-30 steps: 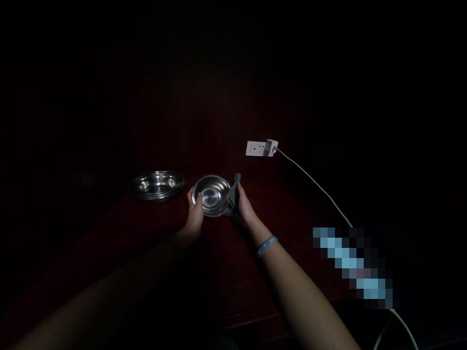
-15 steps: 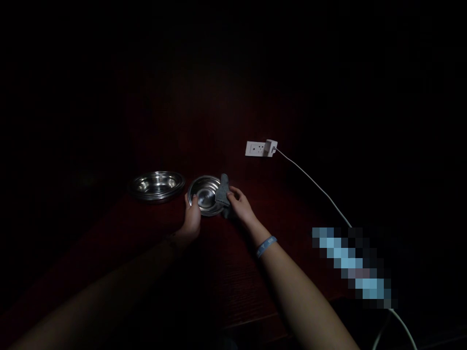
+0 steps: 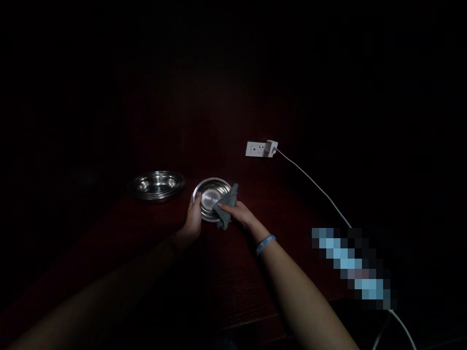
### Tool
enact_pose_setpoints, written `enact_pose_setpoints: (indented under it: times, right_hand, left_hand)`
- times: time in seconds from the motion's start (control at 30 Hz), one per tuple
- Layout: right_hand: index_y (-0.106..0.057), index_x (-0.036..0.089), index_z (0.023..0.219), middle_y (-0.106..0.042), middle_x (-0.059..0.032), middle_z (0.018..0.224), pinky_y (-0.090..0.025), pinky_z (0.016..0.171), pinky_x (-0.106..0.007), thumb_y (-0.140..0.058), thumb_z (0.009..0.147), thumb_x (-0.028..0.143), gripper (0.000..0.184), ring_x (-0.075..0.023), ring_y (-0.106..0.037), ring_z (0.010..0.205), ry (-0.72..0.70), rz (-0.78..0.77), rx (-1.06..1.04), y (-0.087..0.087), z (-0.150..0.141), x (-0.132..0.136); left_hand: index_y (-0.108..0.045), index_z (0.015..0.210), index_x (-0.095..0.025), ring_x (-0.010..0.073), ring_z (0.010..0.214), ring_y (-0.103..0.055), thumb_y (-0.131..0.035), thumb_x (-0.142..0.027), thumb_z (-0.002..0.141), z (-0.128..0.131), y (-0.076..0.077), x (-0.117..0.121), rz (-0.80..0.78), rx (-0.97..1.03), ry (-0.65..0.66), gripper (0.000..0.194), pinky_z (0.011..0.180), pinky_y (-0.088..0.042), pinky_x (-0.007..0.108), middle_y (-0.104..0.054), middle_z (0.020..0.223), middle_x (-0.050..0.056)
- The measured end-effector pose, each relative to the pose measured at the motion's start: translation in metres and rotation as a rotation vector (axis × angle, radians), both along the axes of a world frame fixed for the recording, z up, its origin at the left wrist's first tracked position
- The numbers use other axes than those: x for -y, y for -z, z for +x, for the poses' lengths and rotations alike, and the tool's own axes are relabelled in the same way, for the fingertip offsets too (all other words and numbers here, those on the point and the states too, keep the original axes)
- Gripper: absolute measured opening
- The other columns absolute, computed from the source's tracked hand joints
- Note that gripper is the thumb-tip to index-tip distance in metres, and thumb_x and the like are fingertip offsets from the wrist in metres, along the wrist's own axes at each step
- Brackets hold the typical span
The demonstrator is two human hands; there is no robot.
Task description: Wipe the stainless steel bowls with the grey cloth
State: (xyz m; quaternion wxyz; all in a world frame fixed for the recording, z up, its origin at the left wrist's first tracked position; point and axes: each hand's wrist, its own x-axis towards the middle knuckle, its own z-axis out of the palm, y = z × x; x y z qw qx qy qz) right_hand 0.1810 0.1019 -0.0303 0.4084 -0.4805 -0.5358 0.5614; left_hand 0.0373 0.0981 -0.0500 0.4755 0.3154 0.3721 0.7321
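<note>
A shiny round metal bowl is held up, tilted so its inside faces me. My left hand grips its left side, thumb over the rim and fingers hidden behind. In my right hand is a grey cloth, pinched under the thumb and folded over the bowl's right rim, with part of it against the inner wall. The right fingers are mostly hidden by the cloth and the bowl. A blue band circles my right wrist.
A stack of metal bowls stands on the dark red table to the left. On the wall behind is a white socket with a plugged-in charger. Its white cable runs down right to a pixelated object.
My right hand has shifted the cloth from the bowl's outer right edge over the rim and lower inside. The bowl moved slightly left, then back right, and now faces me more.
</note>
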Motion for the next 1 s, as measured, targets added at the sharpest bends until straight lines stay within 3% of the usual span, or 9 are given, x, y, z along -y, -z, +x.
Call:
enact_pose_setpoints:
  times: [0.17, 0.33, 0.5, 0.63, 0.73, 1.0]
  right_hand:
    - [-0.066, 0.010, 0.083, -0.070, -0.0070, 0.069, -0.052, 0.050, -0.022, -0.071, 0.074, 0.028, 0.021, -0.0123, -0.061, 0.052, 0.037, -0.027, 0.001, -0.001, -0.001, 0.001]
    - [-0.065, 0.010, 0.076, -0.068, -0.0072, 0.064, -0.052, 0.048, -0.025, -0.070, 0.073, 0.030, 0.020, -0.0141, -0.060, 0.048, 0.157, 0.060, -0.014, 0.002, 0.000, -0.005]
    - [-0.066, 0.011, 0.078, -0.070, -0.0150, 0.080, -0.056, 0.061, -0.039, -0.070, 0.071, 0.042, 0.032, -0.0241, -0.067, 0.065, 0.228, 0.116, -0.073, 0.004, 0.000, -0.007]
    - [-0.065, 0.011, 0.092, -0.069, -0.0194, 0.095, -0.056, 0.069, -0.043, -0.071, 0.067, 0.053, 0.049, -0.0313, -0.068, 0.084, 0.204, 0.123, -0.191, 0.003, -0.003, -0.006]
    - [-0.064, 0.011, 0.096, -0.068, -0.0213, 0.100, -0.055, 0.070, -0.044, -0.073, 0.064, 0.057, 0.056, -0.0341, -0.066, 0.091, 0.195, 0.102, -0.215, 0.003, -0.004, -0.006]
    - [-0.066, 0.014, 0.088, -0.069, -0.0167, 0.092, -0.055, 0.068, -0.043, -0.078, 0.060, 0.053, 0.049, -0.0304, -0.067, 0.083, 0.198, 0.055, -0.258, 0.005, -0.002, -0.007]
  left_hand:
    - [-0.061, 0.110, -0.018, 0.0216, 0.113, -0.058, -0.056, -0.034, 0.081, 0.002, -0.003, 0.003, -0.019, -0.022, -0.025, 0.033, 0.105, -0.037, 0.038, -0.064, 0.118, 0.008]
    - [-0.056, 0.117, -0.021, 0.0202, 0.112, -0.058, -0.057, -0.029, 0.080, 0.005, -0.011, 0.010, 0.005, -0.067, 0.097, 0.038, 0.104, -0.040, 0.035, -0.063, 0.120, 0.006]
    - [-0.037, 0.133, -0.024, 0.0191, 0.120, -0.053, -0.065, -0.025, 0.075, 0.010, -0.011, 0.013, 0.084, -0.194, 0.148, 0.064, 0.103, -0.040, 0.034, -0.053, 0.133, 0.008]
    - [-0.026, 0.136, -0.022, 0.0199, 0.122, -0.052, -0.068, -0.016, 0.070, 0.019, -0.009, 0.017, 0.092, -0.293, 0.193, 0.079, 0.103, -0.040, 0.034, -0.053, 0.133, 0.011]
    - [-0.023, 0.138, -0.021, 0.0189, 0.123, -0.051, -0.065, -0.015, 0.072, 0.022, -0.008, 0.019, 0.120, -0.345, 0.224, 0.078, 0.105, -0.038, 0.033, -0.054, 0.132, 0.011]
    - [-0.034, 0.133, -0.019, 0.0177, 0.123, -0.050, -0.059, -0.013, 0.072, 0.018, -0.008, 0.015, 0.097, -0.369, 0.189, 0.066, 0.106, -0.035, 0.029, -0.055, 0.131, 0.010]
